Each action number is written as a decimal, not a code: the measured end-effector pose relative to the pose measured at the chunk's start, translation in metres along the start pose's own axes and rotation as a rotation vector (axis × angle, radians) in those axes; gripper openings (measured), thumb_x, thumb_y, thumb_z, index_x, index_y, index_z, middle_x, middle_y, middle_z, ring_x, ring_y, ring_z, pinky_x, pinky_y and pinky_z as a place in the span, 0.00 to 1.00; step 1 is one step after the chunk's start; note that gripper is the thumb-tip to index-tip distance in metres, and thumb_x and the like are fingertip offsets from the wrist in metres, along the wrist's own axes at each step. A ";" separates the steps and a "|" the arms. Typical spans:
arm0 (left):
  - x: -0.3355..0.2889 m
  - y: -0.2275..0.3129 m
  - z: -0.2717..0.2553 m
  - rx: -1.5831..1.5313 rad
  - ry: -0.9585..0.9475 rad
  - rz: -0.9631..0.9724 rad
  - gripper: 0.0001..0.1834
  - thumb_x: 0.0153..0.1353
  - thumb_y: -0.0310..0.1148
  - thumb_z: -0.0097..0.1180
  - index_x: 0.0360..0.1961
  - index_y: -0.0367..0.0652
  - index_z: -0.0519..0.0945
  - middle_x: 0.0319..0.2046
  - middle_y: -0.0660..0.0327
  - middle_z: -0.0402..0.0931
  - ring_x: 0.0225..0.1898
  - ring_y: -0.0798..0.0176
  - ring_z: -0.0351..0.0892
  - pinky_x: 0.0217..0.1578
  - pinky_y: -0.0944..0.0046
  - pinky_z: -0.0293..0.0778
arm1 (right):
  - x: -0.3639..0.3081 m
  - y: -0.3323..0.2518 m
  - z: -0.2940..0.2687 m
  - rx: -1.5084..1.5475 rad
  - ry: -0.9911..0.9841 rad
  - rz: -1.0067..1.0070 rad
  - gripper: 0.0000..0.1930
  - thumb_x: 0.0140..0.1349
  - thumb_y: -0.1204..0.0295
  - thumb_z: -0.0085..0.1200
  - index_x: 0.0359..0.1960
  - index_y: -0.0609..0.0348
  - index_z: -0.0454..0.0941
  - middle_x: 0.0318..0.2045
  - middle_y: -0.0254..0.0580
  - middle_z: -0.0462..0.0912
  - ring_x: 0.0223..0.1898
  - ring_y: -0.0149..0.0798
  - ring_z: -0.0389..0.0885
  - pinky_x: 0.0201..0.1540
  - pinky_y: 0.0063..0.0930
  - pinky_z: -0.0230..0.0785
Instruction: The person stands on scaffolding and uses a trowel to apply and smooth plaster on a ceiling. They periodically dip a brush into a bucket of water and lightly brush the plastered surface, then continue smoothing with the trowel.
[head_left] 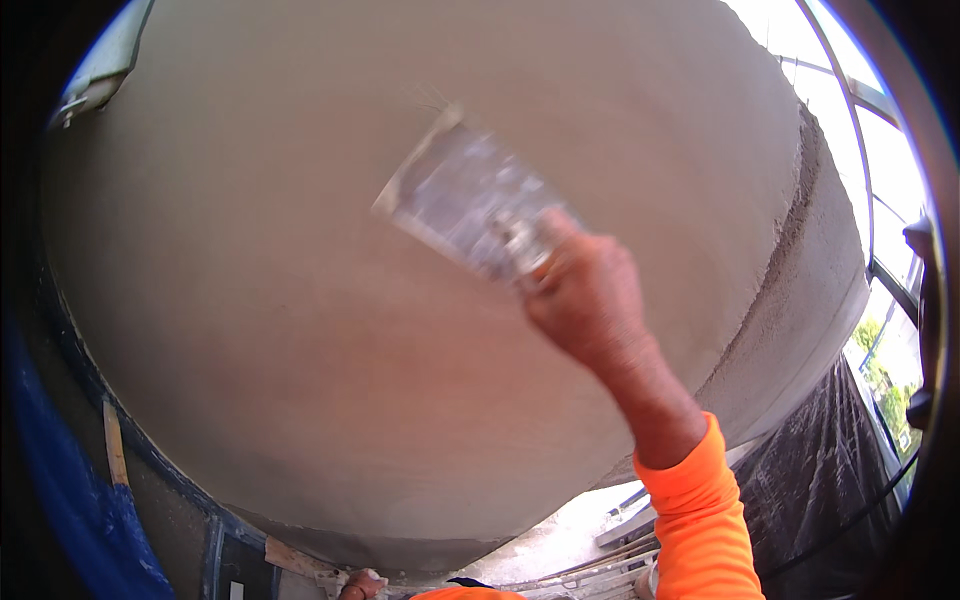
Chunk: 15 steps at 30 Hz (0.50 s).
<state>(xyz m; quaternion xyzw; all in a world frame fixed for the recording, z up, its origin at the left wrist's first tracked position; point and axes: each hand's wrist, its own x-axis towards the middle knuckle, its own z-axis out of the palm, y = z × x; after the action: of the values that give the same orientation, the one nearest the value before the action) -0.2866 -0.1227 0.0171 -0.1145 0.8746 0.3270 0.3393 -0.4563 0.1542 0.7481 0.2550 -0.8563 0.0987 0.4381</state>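
Observation:
My right hand is closed around the handle of a plastering trowel. Its broad metal blade is smeared grey and slightly blurred by motion. The blade reaches up and left over a large wall of wet, grey-brown plaster; whether its edge touches the wall cannot be told. Low in the view, only a small part of my left hand shows. Something whitish lies against its fingers, and their grip is hidden.
A rough plaster edge runs down the right side. Dark plastic sheeting hangs at the lower right, below metal scaffold bars. Blue sheeting and a wood strip are at the lower left. Boards lie below.

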 end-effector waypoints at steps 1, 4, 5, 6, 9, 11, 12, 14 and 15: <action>-0.012 -0.021 0.007 0.076 0.074 -0.024 0.35 0.54 0.60 0.66 0.47 0.37 0.86 0.42 0.49 0.87 0.47 0.49 0.86 0.52 0.54 0.78 | 0.020 0.012 -0.016 0.018 0.101 0.036 0.10 0.59 0.70 0.65 0.35 0.63 0.78 0.23 0.56 0.82 0.28 0.59 0.82 0.33 0.41 0.75; -0.030 -0.062 0.026 0.133 -0.029 -0.247 0.40 0.52 0.62 0.65 0.52 0.36 0.84 0.53 0.46 0.82 0.56 0.47 0.82 0.58 0.54 0.75 | 0.065 0.017 -0.039 0.037 0.169 0.124 0.12 0.61 0.69 0.64 0.39 0.65 0.80 0.22 0.59 0.81 0.27 0.59 0.82 0.34 0.39 0.75; -0.033 -0.073 0.031 0.114 -0.081 -0.319 0.40 0.52 0.63 0.65 0.52 0.36 0.84 0.56 0.45 0.81 0.58 0.47 0.81 0.60 0.54 0.74 | 0.072 0.014 -0.039 0.037 0.126 0.139 0.12 0.61 0.68 0.64 0.40 0.65 0.80 0.23 0.59 0.82 0.28 0.59 0.82 0.34 0.40 0.75; -0.038 -0.086 0.033 0.080 -0.059 -0.342 0.40 0.52 0.63 0.65 0.52 0.35 0.84 0.57 0.45 0.80 0.59 0.47 0.80 0.60 0.54 0.74 | 0.076 0.008 -0.040 0.010 0.074 0.198 0.13 0.61 0.68 0.63 0.40 0.66 0.80 0.25 0.60 0.82 0.29 0.59 0.82 0.35 0.41 0.76; -0.030 -0.098 0.035 0.111 -0.037 -0.274 0.39 0.52 0.62 0.65 0.52 0.36 0.84 0.59 0.45 0.79 0.59 0.47 0.80 0.60 0.54 0.74 | 0.071 -0.018 -0.017 -0.073 -0.081 0.068 0.10 0.61 0.70 0.61 0.38 0.65 0.80 0.28 0.58 0.84 0.31 0.59 0.84 0.37 0.45 0.76; -0.020 -0.093 0.032 0.099 -0.037 -0.224 0.39 0.52 0.62 0.65 0.52 0.37 0.84 0.58 0.45 0.79 0.59 0.46 0.80 0.60 0.54 0.74 | 0.064 -0.035 0.006 -0.120 -0.138 -0.045 0.07 0.59 0.73 0.59 0.36 0.64 0.79 0.29 0.58 0.85 0.33 0.59 0.84 0.37 0.50 0.75; -0.009 -0.085 0.027 0.057 -0.035 -0.220 0.38 0.52 0.62 0.65 0.51 0.38 0.85 0.57 0.45 0.79 0.59 0.46 0.80 0.60 0.54 0.74 | 0.061 -0.043 0.017 -0.088 -0.205 -0.057 0.06 0.59 0.74 0.58 0.35 0.64 0.77 0.28 0.58 0.84 0.33 0.60 0.84 0.36 0.51 0.75; 0.005 -0.064 0.024 0.068 0.151 -0.188 0.35 0.53 0.61 0.65 0.49 0.39 0.86 0.52 0.46 0.82 0.55 0.46 0.82 0.56 0.54 0.77 | 0.052 -0.060 0.035 -0.062 -0.346 -0.104 0.06 0.59 0.73 0.57 0.35 0.63 0.76 0.27 0.58 0.84 0.33 0.61 0.84 0.36 0.54 0.74; 0.011 -0.052 0.023 0.124 0.332 -0.160 0.33 0.54 0.61 0.65 0.46 0.40 0.87 0.48 0.47 0.85 0.51 0.46 0.85 0.53 0.54 0.78 | 0.045 -0.068 0.043 -0.056 -0.415 -0.132 0.07 0.60 0.73 0.57 0.36 0.63 0.76 0.27 0.58 0.84 0.32 0.61 0.84 0.36 0.55 0.74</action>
<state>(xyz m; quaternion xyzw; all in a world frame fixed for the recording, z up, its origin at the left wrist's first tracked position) -0.2609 -0.1467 -0.0290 -0.2150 0.9250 0.2212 0.2217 -0.4728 0.0641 0.7544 0.3130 -0.9120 -0.0086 0.2648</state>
